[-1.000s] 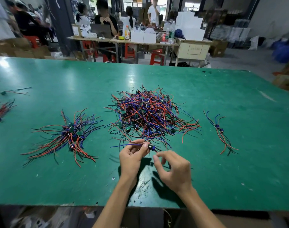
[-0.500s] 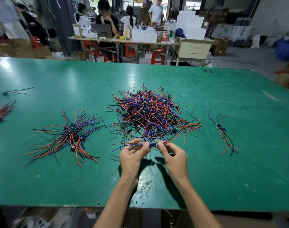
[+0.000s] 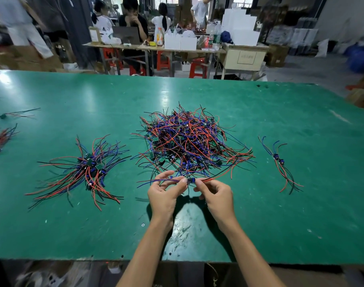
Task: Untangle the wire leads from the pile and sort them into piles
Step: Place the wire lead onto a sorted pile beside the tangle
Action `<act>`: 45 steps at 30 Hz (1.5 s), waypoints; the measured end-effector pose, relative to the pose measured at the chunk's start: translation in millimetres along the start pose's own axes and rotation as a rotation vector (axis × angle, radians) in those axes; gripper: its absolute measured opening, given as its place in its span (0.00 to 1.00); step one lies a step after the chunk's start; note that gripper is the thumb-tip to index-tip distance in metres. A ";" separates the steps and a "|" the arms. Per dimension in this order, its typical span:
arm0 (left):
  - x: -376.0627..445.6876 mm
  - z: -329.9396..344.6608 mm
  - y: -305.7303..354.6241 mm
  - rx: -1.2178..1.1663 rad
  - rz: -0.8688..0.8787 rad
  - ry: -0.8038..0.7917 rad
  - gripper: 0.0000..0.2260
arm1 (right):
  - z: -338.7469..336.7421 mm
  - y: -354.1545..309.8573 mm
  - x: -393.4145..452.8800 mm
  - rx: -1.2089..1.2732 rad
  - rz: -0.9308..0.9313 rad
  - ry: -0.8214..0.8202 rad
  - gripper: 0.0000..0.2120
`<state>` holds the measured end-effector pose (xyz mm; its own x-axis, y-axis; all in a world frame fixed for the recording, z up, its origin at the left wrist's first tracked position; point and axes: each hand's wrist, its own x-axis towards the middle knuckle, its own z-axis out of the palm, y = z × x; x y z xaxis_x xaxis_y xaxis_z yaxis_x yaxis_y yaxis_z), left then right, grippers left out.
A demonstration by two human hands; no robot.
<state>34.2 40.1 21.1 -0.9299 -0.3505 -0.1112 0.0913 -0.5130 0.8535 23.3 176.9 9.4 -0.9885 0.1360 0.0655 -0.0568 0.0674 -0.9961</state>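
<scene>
Both hands are up just in front of the big tangled heap of red, blue and black wire leads (image 3: 194, 143). The left hand (image 3: 163, 196) and right hand (image 3: 217, 196) each pinch an end of one small blue-connector lead (image 3: 190, 180), stretched between them. Sorted fan-shaped pile (image 3: 88, 170) sits off left of the left hand, and a small pair of leads (image 3: 280, 162) off right.

Probably a factory assembly floor: green workbench (image 3: 280, 112), seated workers (image 3: 133, 23), stacked cartons (image 3: 239, 25).
</scene>
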 end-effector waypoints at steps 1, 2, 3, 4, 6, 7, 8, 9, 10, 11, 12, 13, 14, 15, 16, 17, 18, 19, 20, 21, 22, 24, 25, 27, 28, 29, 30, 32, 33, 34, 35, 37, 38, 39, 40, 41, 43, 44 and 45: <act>-0.1 0.3 -0.7 0.003 0.012 0.003 0.18 | 0.4 0.3 0.8 0.008 0.006 0.003 0.05; 0.0 1.0 -1.6 0.008 0.023 0.005 0.18 | 1.4 0.5 1.4 0.019 0.014 0.004 0.05; 0.2 1.8 -2.3 0.014 0.032 0.007 0.18 | 1.8 0.8 2.0 0.030 0.022 0.003 0.05; 0.5 2.2 -3.0 0.021 0.039 0.008 0.18 | 2.1 1.0 2.7 0.039 0.028 0.004 0.06; 1.2 2.9 -3.7 0.027 0.044 0.007 0.17 | 1.7 1.8 3.4 0.034 0.035 0.015 0.07; 1.6 2.8 -3.2 0.023 0.042 0.004 0.17 | 1.6 2.4 3.5 0.020 0.034 0.026 0.07; 2.1 2.8 -2.8 0.015 0.038 0.004 0.16 | 2.0 3.4 3.8 0.006 0.037 0.039 0.08; 2.5 2.4 -2.7 0.004 0.036 0.005 0.16 | 2.4 4.5 4.3 -0.002 0.046 0.053 0.08; 2.7 2.0 -2.8 -0.009 0.035 0.006 0.15 | 2.9 5.1 4.9 -0.006 0.058 0.064 0.09; 2.3 1.7 -2.7 -0.024 0.035 0.006 0.13 | 2.9 5.4 5.7 -0.007 0.073 0.070 0.10; 1.9 1.6 -2.3 -0.041 0.032 0.004 0.12 | 2.7 5.1 6.6 -0.008 0.088 0.068 0.11; 1.8 1.0 -2.1 -0.056 0.025 0.000 0.12 | 2.1 4.4 7.2 -0.010 0.103 0.060 0.12; 2.2 0.0 -2.1 -0.069 0.012 -0.003 0.12 | 1.9 3.3 7.6 -0.011 0.117 0.051 0.13; 2.6 -1.4 -1.6 -0.078 -0.004 -0.006 0.12 | 1.2 2.2 7.6 -0.008 0.131 0.044 0.13; 2.9 -3.0 -1.0 -0.080 -0.019 -0.015 0.12 | 1.2 1.1 7.6 -0.002 0.143 0.041 0.13; 3.2 -5.0 -0.2 -0.071 -0.027 -0.040 0.13 | 1.1 0.1 7.5 0.010 0.152 0.040 0.13; 3.4 -7.3 0.1 -0.048 -0.025 -0.084 0.13 | 1.2 -1.4 7.5 0.034 0.159 0.039 0.13; 3.1 -9.8 0.3 -0.010 -0.011 -0.142 0.15 | 0.9 -3.3 7.7 0.073 0.166 0.036 0.14; 2.6 -11.4 0.2 0.045 0.012 -0.203 0.17 | 0.4 -5.5 8.6 0.116 0.174 0.025 0.14; 2.1 -12.4 -0.3 0.113 0.040 -0.253 0.20 | -1.2 -7.6 9.5 0.147 0.180 0.005 0.14; 1.7 -11.7 -0.8 0.177 0.065 -0.280 0.21 | -3.4 -9.8 10.1 0.156 0.182 -0.024 0.14; 1.1 -8.2 -0.2 0.227 0.084 -0.274 0.17 | -8.8 -13.5 10.5 0.133 0.169 -0.093 0.14; 0.6 -6.1 0.5 0.218 0.070 -0.260 0.14 | -11.8 -14.5 10.5 0.122 0.161 -0.125 0.14; 0.6 -3.5 2.3 0.205 0.030 -0.239 0.12 | -16.4 -16.1 10.6 0.104 0.140 -0.180 0.14; 0.5 -3.4 2.7 0.205 0.013 -0.244 0.13 | -17.5 -17.1 11.0 0.091 0.123 -0.203 0.14; -0.1 -3.7 3.4 0.208 -0.003 -0.264 0.14 | -18.0 -17.7 11.6 0.072 0.100 -0.221 0.14; -1.3 -3.8 4.1 0.219 -0.020 -0.293 0.14 | -17.6 -17.8 12.3 0.049 0.069 -0.232 0.15; -2.0 -3.9 6.3 0.253 -0.071 -0.361 0.15 | -16.2 -16.5 13.6 -0.010 -0.006 -0.226 0.17; -1.5 -4.5 8.6 0.263 -0.113 -0.400 0.15 | -15.6 -15.4 13.9 -0.041 -0.041 -0.215 0.18; 0.0 -5.6 12.0 0.261 -0.165 -0.442 0.16 | -14.9 -14.0 14.2 -0.073 -0.075 -0.201 0.19; 2.5 -7.7 16.7 0.263 -0.220 -0.489 0.18 | -14.7 -12.5 14.8 -0.106 -0.105 -0.185 0.18; 10.1 -12.4 26.5 0.326 -0.266 -0.581 0.18 | -14.4 -9.7 16.6 -0.153 -0.146 -0.158 0.14; 13.6 -13.3 30.2 0.390 -0.245 -0.611 0.16 | -14.1 -8.4 17.5 -0.167 -0.155 -0.149 0.12; 16.8 -13.6 33.5 0.463 -0.209 -0.628 0.15 | -13.3 -7.4 18.1 -0.188 -0.159 -0.139 0.12; 20.0 -12.6 36.5 0.542 -0.167 -0.639 0.15 | -12.5 -6.7 18.2 -0.221 -0.160 -0.125 0.12; 23.4 -11.3 40.1 0.630 -0.120 -0.659 0.16 | -11.8 -6.6 17.7 -0.261 -0.161 -0.109 0.12; 30.6 -9.9 47.6 0.815 -0.022 -0.748 0.19 | -10.7 -6.9 15.7 -0.330 -0.166 -0.073 0.12; 33.8 -9.7 50.9 0.903 0.011 -0.801 0.22 | -10.6 -7.2 14.8 -0.352 -0.167 -0.054 0.12; 35.8 -8.8 54.6 0.978 0.026 -0.840 0.25 | -10.9 -7.8 14.2 -0.367 -0.165 -0.036 0.12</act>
<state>9.1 -7.3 59.2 -0.9024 0.4290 -0.0405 0.1474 0.3955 0.9066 11.2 189.1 18.7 -0.9750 0.0594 0.2140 -0.1676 0.4351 -0.8846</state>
